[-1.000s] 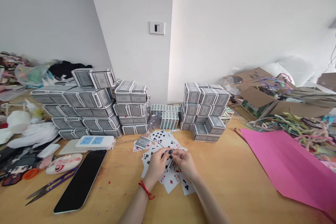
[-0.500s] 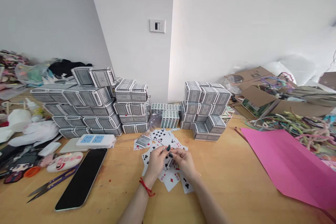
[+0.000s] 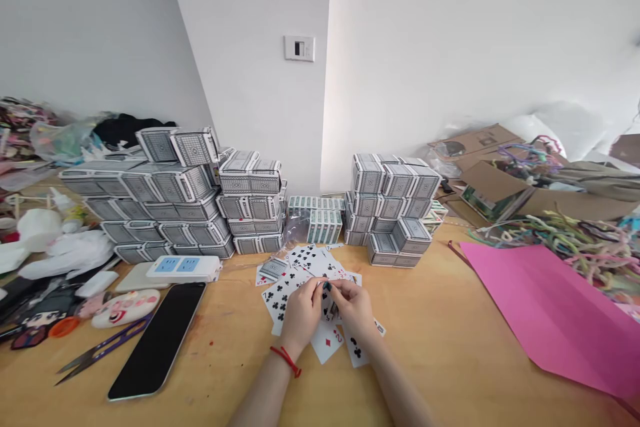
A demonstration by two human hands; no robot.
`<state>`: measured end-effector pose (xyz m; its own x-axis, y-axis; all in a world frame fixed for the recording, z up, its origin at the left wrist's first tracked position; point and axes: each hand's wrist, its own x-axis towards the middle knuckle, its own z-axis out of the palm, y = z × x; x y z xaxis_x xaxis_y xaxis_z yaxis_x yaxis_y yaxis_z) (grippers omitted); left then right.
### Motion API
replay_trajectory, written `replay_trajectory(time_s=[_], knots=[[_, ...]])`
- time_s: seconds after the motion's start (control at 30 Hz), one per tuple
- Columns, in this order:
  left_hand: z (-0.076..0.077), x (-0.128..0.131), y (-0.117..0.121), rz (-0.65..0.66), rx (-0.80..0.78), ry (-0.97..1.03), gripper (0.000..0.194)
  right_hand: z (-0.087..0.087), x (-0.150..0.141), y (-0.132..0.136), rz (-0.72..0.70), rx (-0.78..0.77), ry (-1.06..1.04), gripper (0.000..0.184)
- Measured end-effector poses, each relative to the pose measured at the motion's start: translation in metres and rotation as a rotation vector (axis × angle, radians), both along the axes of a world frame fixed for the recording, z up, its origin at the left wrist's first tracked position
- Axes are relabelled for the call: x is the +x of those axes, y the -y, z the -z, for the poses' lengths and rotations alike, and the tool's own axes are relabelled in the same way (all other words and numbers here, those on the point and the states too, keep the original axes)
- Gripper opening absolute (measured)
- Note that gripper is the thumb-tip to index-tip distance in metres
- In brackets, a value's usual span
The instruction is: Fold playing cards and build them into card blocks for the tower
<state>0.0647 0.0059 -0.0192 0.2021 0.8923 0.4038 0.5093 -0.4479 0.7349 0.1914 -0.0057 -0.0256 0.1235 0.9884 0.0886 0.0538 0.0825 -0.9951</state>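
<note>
Loose playing cards [image 3: 280,293] lie face up in a scattered heap on the wooden table [image 3: 440,340]. My left hand [image 3: 301,315], with a red cord at the wrist, and my right hand [image 3: 354,310] meet over the heap, fingers curled and pinching cards between them. More cards stick out from under both hands. Just behind the heap stand small green card packs [image 3: 323,223].
Stacks of grey card boxes [image 3: 170,197] stand at the back left, and another stack of boxes [image 3: 393,210] at the back middle. A black phone [image 3: 157,339], purple scissors [image 3: 97,353] and a power strip [image 3: 183,268] lie left. Pink paper [image 3: 545,313] and pipe cleaners [image 3: 570,240] lie right.
Both hands have shifted slightly right and nearer me over the heap. A black clubs card at the left of the heap is now more exposed.
</note>
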Motion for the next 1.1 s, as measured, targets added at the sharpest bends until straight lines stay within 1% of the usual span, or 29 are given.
replay_trajectory(time_s=[0.1,0.2,0.33,0.5,0.63,0.7,0.9,1.0,1.1], knots=[[0.0012,0.0007,0.0010,-0.077,0.061,-0.030,0.022,0.0027,-0.0008,-0.0016,0.023,-0.071,-0.044,0.033],[0.0012,0.0013,0.0020,-0.128,0.086,-0.049,0.021,0.0031,0.0012,-0.0031,-0.010,-0.109,-0.107,0.032],[-0.0001,0.0013,0.0024,-0.113,0.048,-0.049,0.017,0.0018,0.0035,-0.0031,-0.028,-0.096,-0.108,0.031],[-0.0004,0.0022,0.0035,-0.121,-0.004,0.030,0.016,0.0001,0.0026,-0.0032,0.001,-0.124,-0.054,0.030],[0.0010,0.0031,0.0042,-0.129,0.022,-0.064,0.020,-0.0010,0.0020,-0.0026,0.002,-0.127,-0.024,0.028],[0.0014,0.0033,0.0040,-0.139,0.016,-0.071,0.021,-0.0007,0.0026,-0.0024,-0.008,-0.144,-0.028,0.028],[-0.0023,0.0047,0.0040,-0.122,-0.114,0.035,0.023,0.0021,0.0080,-0.0048,-0.059,-0.092,-0.099,0.029],[-0.0050,0.0059,0.0037,-0.118,-0.194,0.177,0.021,0.0024,0.0091,-0.0054,-0.039,-0.093,-0.132,0.029],[-0.0068,0.0064,0.0002,-0.105,-0.324,0.339,0.020,0.0005,0.0085,-0.0050,-0.062,-0.103,-0.195,0.030]])
